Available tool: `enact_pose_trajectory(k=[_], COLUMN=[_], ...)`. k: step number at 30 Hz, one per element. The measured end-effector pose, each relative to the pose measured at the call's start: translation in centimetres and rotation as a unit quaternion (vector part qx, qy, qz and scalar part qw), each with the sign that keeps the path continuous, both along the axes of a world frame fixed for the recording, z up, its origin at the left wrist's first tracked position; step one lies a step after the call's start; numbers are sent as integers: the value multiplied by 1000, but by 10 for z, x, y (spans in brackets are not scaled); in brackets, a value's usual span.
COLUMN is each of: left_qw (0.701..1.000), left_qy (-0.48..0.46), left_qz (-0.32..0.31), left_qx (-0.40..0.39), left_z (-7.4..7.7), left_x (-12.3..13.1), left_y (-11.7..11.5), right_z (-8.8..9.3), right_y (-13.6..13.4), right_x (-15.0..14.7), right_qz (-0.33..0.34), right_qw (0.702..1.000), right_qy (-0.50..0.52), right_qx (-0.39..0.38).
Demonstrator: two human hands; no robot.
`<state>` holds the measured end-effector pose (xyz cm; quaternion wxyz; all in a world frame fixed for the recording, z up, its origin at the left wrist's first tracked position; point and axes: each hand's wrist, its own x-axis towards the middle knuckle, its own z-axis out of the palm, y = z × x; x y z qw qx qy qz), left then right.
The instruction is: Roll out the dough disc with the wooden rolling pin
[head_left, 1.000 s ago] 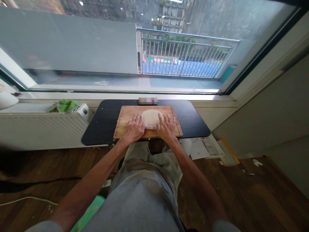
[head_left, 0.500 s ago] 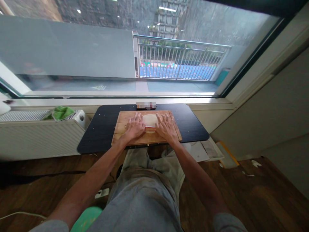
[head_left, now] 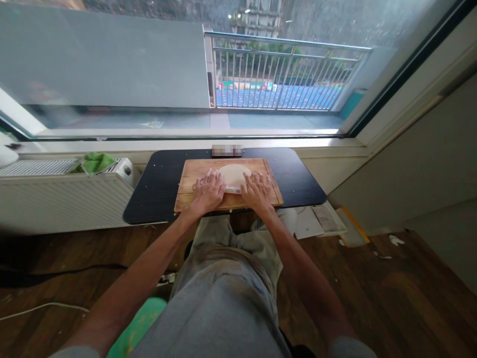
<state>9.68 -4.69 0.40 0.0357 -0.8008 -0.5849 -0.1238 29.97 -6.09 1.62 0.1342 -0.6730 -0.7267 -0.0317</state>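
A round, flat sheet of pale dough (head_left: 234, 174) lies on the wooden cutting board (head_left: 186, 198). Across its near edge runs a rolling pin (head_left: 233, 190), of which a whitish-red strip shows between my hands. My left hand (head_left: 210, 190) rests on the pin's left part, fingers stretched forward. On the right part lies my right hand (head_left: 257, 189), its fingers likewise stretched out and slightly spread. Both palms cover much of the pin, so its full length is hidden.
The board sits on a small black table (head_left: 149, 191) before a window. At its back edge is a blurred-out object (head_left: 227, 150). A radiator (head_left: 67, 199) with a green cloth (head_left: 97, 162) stands left. A green stool (head_left: 137, 325) is below left.
Both hands and the rolling pin have moved toward me over the board, and more of the dough shows beyond them. The view has tilted down a little.
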Motion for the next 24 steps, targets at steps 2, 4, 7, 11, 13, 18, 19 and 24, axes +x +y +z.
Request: enact_pose_trajectory(k=[2, 4, 7, 11, 13, 18, 19, 24], left_qw=[1000, 1000, 999, 999, 999, 999, 999, 999], left_qy=[-4, -6, -17, -35, -38, -28, -23, -3], left_qz=[2, 10, 24, 31, 33, 30, 28, 1], left_qx=[-7, -15, -17, -10, -11, -30, -33, -38], left_z=[2, 4, 9, 16, 18, 17, 17, 13], left_x=[3, 8, 18, 27, 28, 27, 26, 22], left_y=[12, 29, 57, 88, 98, 101, 99, 98], right_z=[0, 1, 6, 18, 23, 21, 19, 9], right_y=[10, 24, 50, 80, 87, 80, 75, 46], right_x=[4, 10, 19, 24, 24, 20, 18, 4], right_qz=[0, 9, 33, 23, 8, -7, -11, -45], right_qw=[1000, 1000, 999, 1000, 1000, 1000, 999, 995], right_qy=[-5, -15, -29, -17, -3, -6, -10, 2], right_qx=[-5, -1, 13, 5, 6, -15, -32, -93])
